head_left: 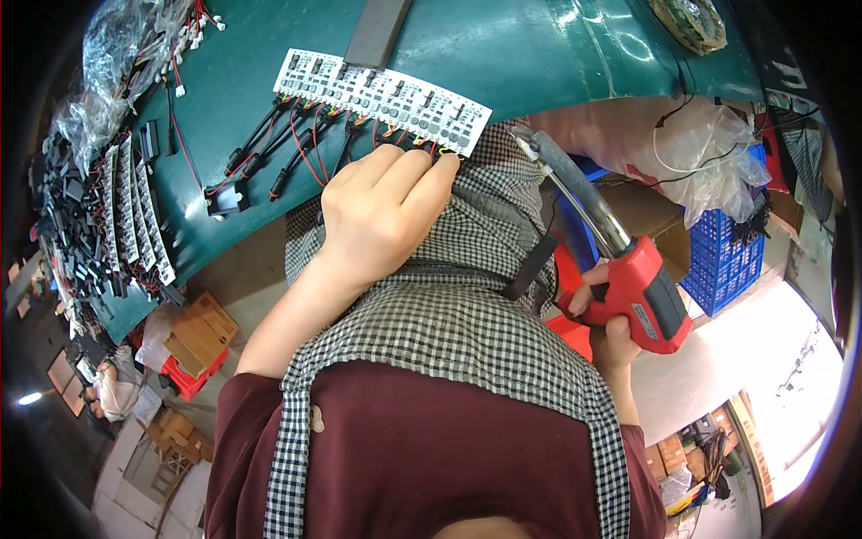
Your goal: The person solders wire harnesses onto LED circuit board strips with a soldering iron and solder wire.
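Observation:
A white panel of joined circuit boards (382,94) lies across the green table's near edge, with small black parts in rows. Red, black and yellow wires (316,144) run off its near side to black plugs. My left hand (382,211) is closed at that near edge, toward the panel's right end; the fingers hide what is between them. My right hand (615,341) grips a red and black soldering gun (651,296). Its metal barrel points up and left, and the tip (525,144) is apart from the panel, off its right end.
A dark grey bar (377,34) touches the panel's far edge. Black parts (67,202) and board strips (135,211) crowd the table's left side, near clear plastic bags (117,63). A solder coil (690,25) sits far right. Below stand a blue crate (723,260) and cardboard box (202,332).

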`<action>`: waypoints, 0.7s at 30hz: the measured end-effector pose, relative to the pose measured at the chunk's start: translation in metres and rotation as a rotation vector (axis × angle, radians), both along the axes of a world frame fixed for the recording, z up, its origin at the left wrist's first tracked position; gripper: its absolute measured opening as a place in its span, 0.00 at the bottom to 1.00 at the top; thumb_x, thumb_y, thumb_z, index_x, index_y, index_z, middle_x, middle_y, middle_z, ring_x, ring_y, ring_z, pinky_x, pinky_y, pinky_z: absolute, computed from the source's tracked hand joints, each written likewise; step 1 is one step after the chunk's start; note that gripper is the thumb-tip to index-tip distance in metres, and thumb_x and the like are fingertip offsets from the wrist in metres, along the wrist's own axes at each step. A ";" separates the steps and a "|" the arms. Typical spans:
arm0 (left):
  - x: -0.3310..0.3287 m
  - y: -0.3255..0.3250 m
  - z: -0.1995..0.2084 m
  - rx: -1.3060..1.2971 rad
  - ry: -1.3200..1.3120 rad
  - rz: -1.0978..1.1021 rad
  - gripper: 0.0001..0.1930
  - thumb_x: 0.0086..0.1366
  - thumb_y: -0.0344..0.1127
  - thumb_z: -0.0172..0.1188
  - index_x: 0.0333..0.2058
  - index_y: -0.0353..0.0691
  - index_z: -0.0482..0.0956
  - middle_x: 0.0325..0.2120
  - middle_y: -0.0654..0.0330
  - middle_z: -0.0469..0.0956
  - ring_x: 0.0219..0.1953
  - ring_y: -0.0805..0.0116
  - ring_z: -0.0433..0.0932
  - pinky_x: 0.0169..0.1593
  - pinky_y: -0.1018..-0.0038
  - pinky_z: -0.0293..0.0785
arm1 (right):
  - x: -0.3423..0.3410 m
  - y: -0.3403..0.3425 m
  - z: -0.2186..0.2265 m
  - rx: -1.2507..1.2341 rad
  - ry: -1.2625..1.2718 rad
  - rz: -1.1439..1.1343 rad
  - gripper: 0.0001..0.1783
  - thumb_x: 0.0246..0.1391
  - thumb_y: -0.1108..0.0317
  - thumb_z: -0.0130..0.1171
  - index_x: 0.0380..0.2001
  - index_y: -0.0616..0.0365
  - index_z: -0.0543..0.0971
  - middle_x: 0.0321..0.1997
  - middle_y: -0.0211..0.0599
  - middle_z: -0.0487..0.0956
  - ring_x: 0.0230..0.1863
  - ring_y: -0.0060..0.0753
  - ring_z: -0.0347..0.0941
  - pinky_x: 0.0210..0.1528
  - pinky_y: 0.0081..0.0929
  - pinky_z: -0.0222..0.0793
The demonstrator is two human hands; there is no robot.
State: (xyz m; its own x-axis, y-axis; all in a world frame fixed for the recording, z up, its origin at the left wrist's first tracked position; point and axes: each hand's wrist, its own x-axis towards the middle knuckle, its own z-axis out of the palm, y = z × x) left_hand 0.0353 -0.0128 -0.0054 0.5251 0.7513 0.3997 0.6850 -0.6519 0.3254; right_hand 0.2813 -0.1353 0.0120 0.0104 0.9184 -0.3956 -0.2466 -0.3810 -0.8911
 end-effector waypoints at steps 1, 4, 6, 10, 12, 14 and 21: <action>0.001 0.000 0.000 0.041 -0.006 0.013 0.10 0.44 0.23 0.65 0.29 0.36 0.79 0.21 0.61 0.74 0.21 0.68 0.73 0.22 0.74 0.68 | 0.001 0.000 0.000 0.001 0.000 -0.003 0.42 0.44 0.38 0.62 0.47 0.68 0.70 0.28 0.35 0.75 0.28 0.24 0.71 0.31 0.19 0.65; 0.004 0.003 -0.001 0.069 -0.065 0.025 0.10 0.43 0.24 0.66 0.28 0.37 0.79 0.23 0.61 0.73 0.22 0.68 0.73 0.22 0.75 0.68 | 0.003 0.000 -0.001 -0.013 0.026 -0.007 0.42 0.43 0.38 0.62 0.47 0.68 0.71 0.28 0.35 0.75 0.27 0.24 0.71 0.30 0.18 0.65; 0.006 0.003 0.001 0.046 -0.060 0.037 0.10 0.43 0.24 0.66 0.27 0.37 0.78 0.23 0.61 0.73 0.23 0.68 0.73 0.23 0.74 0.68 | 0.004 0.000 -0.001 -0.023 0.024 -0.003 0.42 0.43 0.39 0.62 0.47 0.68 0.71 0.28 0.35 0.75 0.27 0.24 0.71 0.30 0.18 0.65; 0.006 0.007 -0.002 -0.155 -0.261 0.085 0.07 0.46 0.23 0.65 0.26 0.36 0.77 0.24 0.61 0.73 0.21 0.71 0.71 0.23 0.77 0.66 | 0.004 0.001 -0.002 -0.018 0.018 -0.002 0.42 0.43 0.38 0.62 0.47 0.68 0.71 0.28 0.35 0.75 0.27 0.23 0.71 0.30 0.17 0.64; 0.006 0.007 0.002 -0.276 -0.321 0.149 0.07 0.46 0.24 0.65 0.25 0.37 0.76 0.23 0.62 0.73 0.21 0.71 0.71 0.23 0.78 0.66 | 0.005 0.001 -0.003 -0.013 0.012 0.020 0.42 0.43 0.38 0.62 0.47 0.68 0.71 0.28 0.35 0.75 0.27 0.24 0.71 0.30 0.17 0.65; 0.007 0.006 0.005 -0.437 -0.376 0.245 0.06 0.47 0.25 0.64 0.24 0.37 0.76 0.22 0.63 0.73 0.20 0.73 0.71 0.23 0.78 0.65 | 0.004 0.001 -0.003 -0.004 0.005 0.000 0.41 0.44 0.39 0.62 0.47 0.68 0.71 0.28 0.35 0.75 0.27 0.24 0.71 0.30 0.17 0.65; 0.006 0.013 0.018 -0.480 -0.251 0.238 0.05 0.48 0.27 0.61 0.23 0.37 0.73 0.22 0.62 0.71 0.21 0.67 0.72 0.24 0.73 0.67 | 0.001 0.003 0.000 0.010 0.000 -0.018 0.41 0.44 0.39 0.62 0.47 0.68 0.70 0.29 0.36 0.75 0.27 0.24 0.71 0.32 0.18 0.66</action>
State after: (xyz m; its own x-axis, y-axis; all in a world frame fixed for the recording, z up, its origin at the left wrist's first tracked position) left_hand 0.0411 -0.0003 0.0124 0.2535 0.9644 0.0760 0.6583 -0.2295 0.7169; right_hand 0.2828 -0.1327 0.0119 0.0273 0.9218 -0.3868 -0.2531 -0.3680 -0.8947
